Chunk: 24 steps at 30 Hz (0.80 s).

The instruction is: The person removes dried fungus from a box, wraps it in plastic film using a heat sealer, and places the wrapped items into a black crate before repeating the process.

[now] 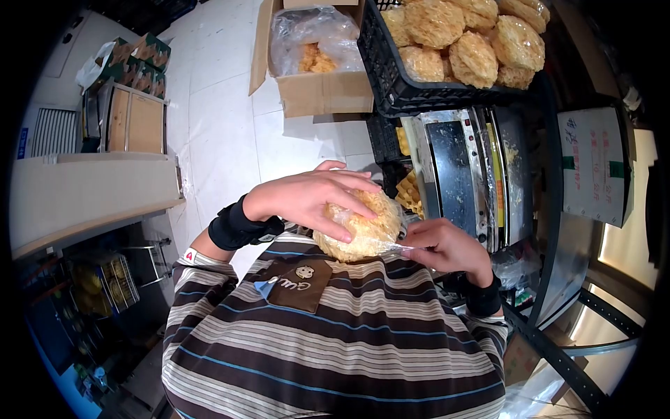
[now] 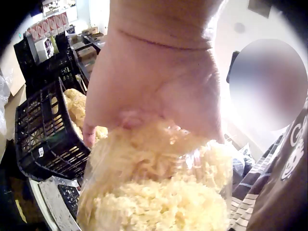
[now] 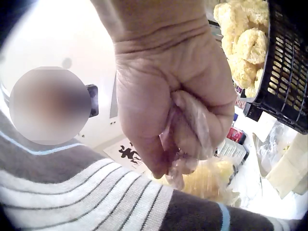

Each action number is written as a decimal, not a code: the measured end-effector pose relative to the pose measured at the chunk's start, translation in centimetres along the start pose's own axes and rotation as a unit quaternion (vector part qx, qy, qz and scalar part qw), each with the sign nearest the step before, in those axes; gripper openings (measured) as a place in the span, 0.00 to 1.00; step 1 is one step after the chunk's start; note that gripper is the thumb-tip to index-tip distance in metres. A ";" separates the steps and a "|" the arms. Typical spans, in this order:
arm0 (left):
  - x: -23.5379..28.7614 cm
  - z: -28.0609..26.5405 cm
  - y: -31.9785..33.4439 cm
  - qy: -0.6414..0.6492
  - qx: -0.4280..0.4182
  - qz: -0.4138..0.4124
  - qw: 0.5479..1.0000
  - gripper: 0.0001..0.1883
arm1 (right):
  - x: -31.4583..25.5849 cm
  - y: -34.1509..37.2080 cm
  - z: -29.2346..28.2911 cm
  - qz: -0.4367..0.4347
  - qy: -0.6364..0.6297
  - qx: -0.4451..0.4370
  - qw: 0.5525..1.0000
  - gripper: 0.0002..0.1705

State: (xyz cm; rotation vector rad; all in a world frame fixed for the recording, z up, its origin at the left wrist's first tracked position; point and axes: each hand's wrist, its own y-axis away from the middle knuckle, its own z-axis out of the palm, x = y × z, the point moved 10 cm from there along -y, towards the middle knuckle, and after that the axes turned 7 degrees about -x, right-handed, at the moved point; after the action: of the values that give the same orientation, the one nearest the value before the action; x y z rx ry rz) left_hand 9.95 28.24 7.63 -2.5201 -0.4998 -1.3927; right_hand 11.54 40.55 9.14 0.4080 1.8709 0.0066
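A round, crinkled pale-yellow bundle in a clear plastic bag (image 1: 373,227) sits against the striped shirt (image 1: 335,349). My left hand (image 1: 314,199) grips it from the left and above, fingers spread over its top and thumb along its near side. In the left wrist view, the bag (image 2: 163,202) hangs below the palm, its flaky filling pressed against the plastic; most fingers are hidden behind it. My right hand (image 1: 447,244) pinches the gathered end of the bag, pulled out to the right. Seen from the right wrist, curled fingers (image 3: 168,130) hold the bunched plastic.
A black plastic crate (image 1: 412,98) of similar bagged bundles stands ahead right, on top of metal-fronted equipment (image 1: 457,174). Left of it is an open cardboard box (image 1: 324,98) lined with clear plastic. A white carton (image 1: 593,164) sits on the right rack; a counter (image 1: 98,185) lies left.
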 end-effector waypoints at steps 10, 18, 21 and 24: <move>2.1 -1.1 -0.9 0.007 0.015 -0.018 1.000 0.31 | -0.4 1.0 -1.1 0.014 0.042 0.080 0.996 0.08; 2.1 -1.7 -0.9 0.009 0.058 -0.006 0.998 0.27 | -2.0 2.4 -2.6 0.062 0.147 0.160 0.974 0.15; 1.8 -0.9 -1.3 0.042 0.010 -0.032 0.999 0.29 | -2.1 2.8 -3.0 0.028 0.114 0.196 0.973 0.14; 1.9 -0.9 -1.5 0.027 0.016 -0.017 0.999 0.28 | -1.7 3.0 -2.9 0.011 0.090 0.186 0.978 0.12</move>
State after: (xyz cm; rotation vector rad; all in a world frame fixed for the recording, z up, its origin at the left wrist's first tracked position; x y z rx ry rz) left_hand 9.60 29.71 9.77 -2.4523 -0.5542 -1.4488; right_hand 10.17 43.44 12.25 0.7037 2.0494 -0.3051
